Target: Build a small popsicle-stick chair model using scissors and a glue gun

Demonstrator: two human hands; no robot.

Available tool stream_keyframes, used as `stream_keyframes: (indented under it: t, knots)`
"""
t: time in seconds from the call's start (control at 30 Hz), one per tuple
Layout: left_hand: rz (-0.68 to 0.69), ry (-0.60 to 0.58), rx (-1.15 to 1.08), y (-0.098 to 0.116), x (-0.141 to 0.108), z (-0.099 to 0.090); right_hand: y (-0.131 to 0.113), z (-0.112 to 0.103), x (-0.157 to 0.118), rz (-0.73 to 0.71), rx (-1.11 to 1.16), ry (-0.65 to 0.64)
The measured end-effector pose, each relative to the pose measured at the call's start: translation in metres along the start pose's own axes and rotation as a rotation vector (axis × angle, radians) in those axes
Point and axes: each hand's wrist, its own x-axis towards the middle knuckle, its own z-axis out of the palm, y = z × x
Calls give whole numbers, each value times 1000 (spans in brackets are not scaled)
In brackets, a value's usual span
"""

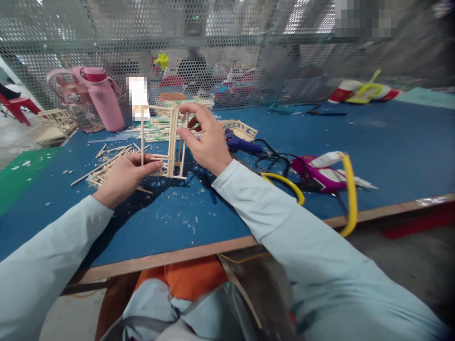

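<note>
A small frame of thin wooden sticks [172, 142] is held upright between my two hands, a little above the blue table. My left hand [124, 175] pinches its lower left part, thumb and fingers closed at the lower sticks. At its upper right side, my right hand [208, 137] grips the upright sticks between thumb and fingers. Loose cut sticks [110, 163] lie in a pile behind my left hand. Behind the frame are more sticks in green-marked wrapping [156, 130]. A blue glue gun [243, 143] lies just right of my right hand.
Pink bottle [104, 102] and clear jug [83, 111] stand at the back left, near another stick model [51, 127]. To the right lie a purple-and-white tool [320, 175], a yellow loop [350, 194], black cable and dark pliers [327, 112]. A perforated metal screen [241, 57] rises behind.
</note>
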Motion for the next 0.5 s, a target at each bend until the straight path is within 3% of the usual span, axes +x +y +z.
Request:
stream_keyframes:
  t: [0.2, 0.5]
  knots:
    - [-37, -105, -67, 1, -1, -5, 1, -1, 1, 11, -1, 4]
    - [-51, -106, -126, 3, -2, -3, 5, 0, 1, -18, 28, 15]
